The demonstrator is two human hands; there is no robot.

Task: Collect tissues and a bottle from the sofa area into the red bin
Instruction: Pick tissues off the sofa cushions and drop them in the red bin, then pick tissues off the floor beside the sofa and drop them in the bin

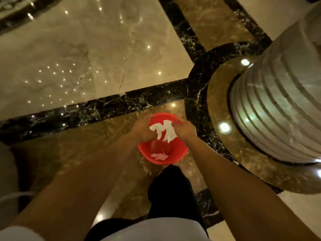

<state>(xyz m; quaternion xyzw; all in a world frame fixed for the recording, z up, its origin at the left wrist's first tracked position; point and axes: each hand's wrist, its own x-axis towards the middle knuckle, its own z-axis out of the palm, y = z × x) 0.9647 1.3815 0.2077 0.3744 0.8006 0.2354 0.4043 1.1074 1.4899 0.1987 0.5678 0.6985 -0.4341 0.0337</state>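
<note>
Both hands meet over the red bin (175,152), and their grip closes on a crumpled white tissue (165,130) stretched between them. The left hand (141,130) has its fingers curled around the tissue's left end; the right hand (186,128) pinches the right end, with its fingertips near the bin's far rim. The tissue hangs above the bin's opening, its lower edge dipping toward the inside. At the bottom of the bin lies another pale tissue (159,156), beside something reddish that is too blurred to identify. The bin stands on the polished marble floor (86,49), just in front of a dark trouser leg (170,188). A ribbed stone column base (278,110) rises near the bin on the right.
</note>
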